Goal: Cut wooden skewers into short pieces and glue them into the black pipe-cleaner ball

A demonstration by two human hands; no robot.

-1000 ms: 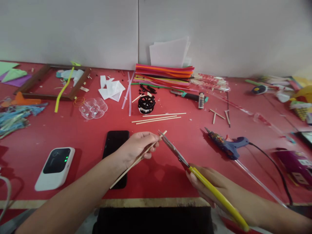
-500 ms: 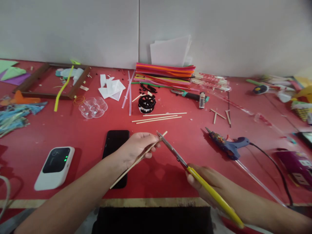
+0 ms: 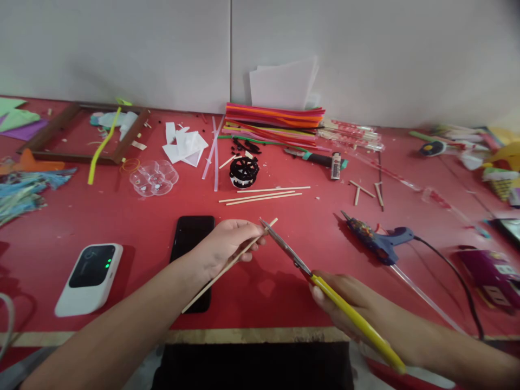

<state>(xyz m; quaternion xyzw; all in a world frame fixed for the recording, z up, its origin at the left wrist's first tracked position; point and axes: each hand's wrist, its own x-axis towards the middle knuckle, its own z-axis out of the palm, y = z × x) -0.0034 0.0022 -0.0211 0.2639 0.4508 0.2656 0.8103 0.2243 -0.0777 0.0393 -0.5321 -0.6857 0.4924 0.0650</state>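
My left hand (image 3: 235, 241) pinches a thin wooden stick (image 3: 219, 275) near its far end, and the rest of the stick slants back toward the table's front edge. In my right hand (image 3: 345, 303) are yellow-handled scissors (image 3: 353, 319), their metal blades lying across the stick close to my left fingertips. Whether the blades are fully closed on the wood I cannot tell. Beyond my hands, several similar sticks (image 3: 264, 198) lie on the red table. Behind them stands a small round black openwork piece (image 3: 244, 172) with a white lower part.
A black phone (image 3: 190, 238) lies under my left wrist, with a white device (image 3: 89, 279) to its left. A blue glue gun (image 3: 377, 238) with a cord rests at right. Pipe cleaners (image 3: 276, 116), pliers (image 3: 312, 157) and a clear flower-shaped tray (image 3: 154, 177) lie farther back.
The whole view has shifted very slightly. Both hands, the stick and the scissors keep nearly the same positions.
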